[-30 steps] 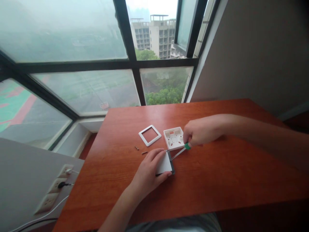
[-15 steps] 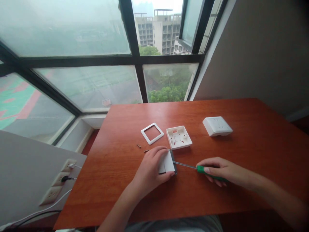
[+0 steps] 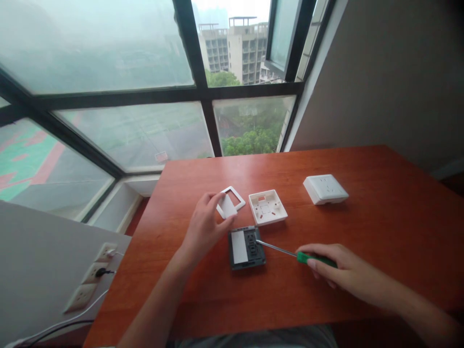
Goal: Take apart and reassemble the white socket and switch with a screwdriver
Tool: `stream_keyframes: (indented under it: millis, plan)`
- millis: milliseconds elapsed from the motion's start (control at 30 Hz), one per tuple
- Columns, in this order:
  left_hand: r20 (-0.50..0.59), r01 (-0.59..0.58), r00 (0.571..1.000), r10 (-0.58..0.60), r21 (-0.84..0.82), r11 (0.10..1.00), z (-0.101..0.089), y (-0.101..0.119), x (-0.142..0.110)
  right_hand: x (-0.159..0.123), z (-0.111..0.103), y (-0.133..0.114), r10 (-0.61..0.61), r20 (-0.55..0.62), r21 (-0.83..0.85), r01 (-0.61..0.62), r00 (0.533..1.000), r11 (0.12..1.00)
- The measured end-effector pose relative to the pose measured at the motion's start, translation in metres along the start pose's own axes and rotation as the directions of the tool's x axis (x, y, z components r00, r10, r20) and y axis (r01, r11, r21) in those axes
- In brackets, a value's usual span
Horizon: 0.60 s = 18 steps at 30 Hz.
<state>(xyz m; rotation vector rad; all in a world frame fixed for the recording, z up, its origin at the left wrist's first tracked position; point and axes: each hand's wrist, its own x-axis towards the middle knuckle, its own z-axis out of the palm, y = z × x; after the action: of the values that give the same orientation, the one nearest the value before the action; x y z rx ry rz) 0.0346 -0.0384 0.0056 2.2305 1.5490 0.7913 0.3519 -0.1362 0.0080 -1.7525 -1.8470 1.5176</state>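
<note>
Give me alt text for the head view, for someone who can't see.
Left hand holds a white plate in front of a frame; right hand holds a screwdriver, its tip at a dark switch. Beyond are an open box and a socket.

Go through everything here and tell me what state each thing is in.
Left hand, pinching a panel
Panel, off the switch
Switch, face up, half covered, half bare
Right hand, gripping the screwdriver
Screwdriver, tip at the switch's bare half
Frame, detached, partly hidden by the panel
Box, open side up
Socket, faceplate on
Window sash, open
Black plug, plugged in
</note>
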Motion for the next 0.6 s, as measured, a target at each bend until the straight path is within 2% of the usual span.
stream_keyframes:
  millis: [100, 233, 367, 500, 600]
  plan:
    - [0.062, -0.047, 0.997, 0.041, 0.111, 0.993, 0.003, -0.017, 0.02, -0.005, 0.001, -0.003, -0.026, -0.087, -0.103, 0.017, 0.996, 0.995]
    - [0.088, -0.128, 0.989, 0.119, 0.103, 0.986, 0.007, -0.022, 0.027, -0.008, 0.0, -0.008, -0.08, -0.108, -0.172, 0.06, 0.991, 0.983]
    - [0.068, -0.157, 0.985, 0.159, -0.031, 0.987, -0.003, -0.002, 0.005, -0.009, -0.003, -0.022, -0.146, -0.09, -0.231, 0.122, 0.985, 0.965]
    - [0.214, -0.109, 0.966, 0.146, -0.175, 0.979, -0.007, 0.017, -0.031, -0.007, -0.009, -0.04, -0.24, -0.054, -0.283, 0.216, 0.969, 0.934]
    - [0.25, -0.027, 0.965, 0.079, -0.206, 0.978, 0.002, 0.018, -0.051, -0.003, -0.012, -0.055, -0.321, -0.021, -0.371, 0.291, 0.947, 0.882]
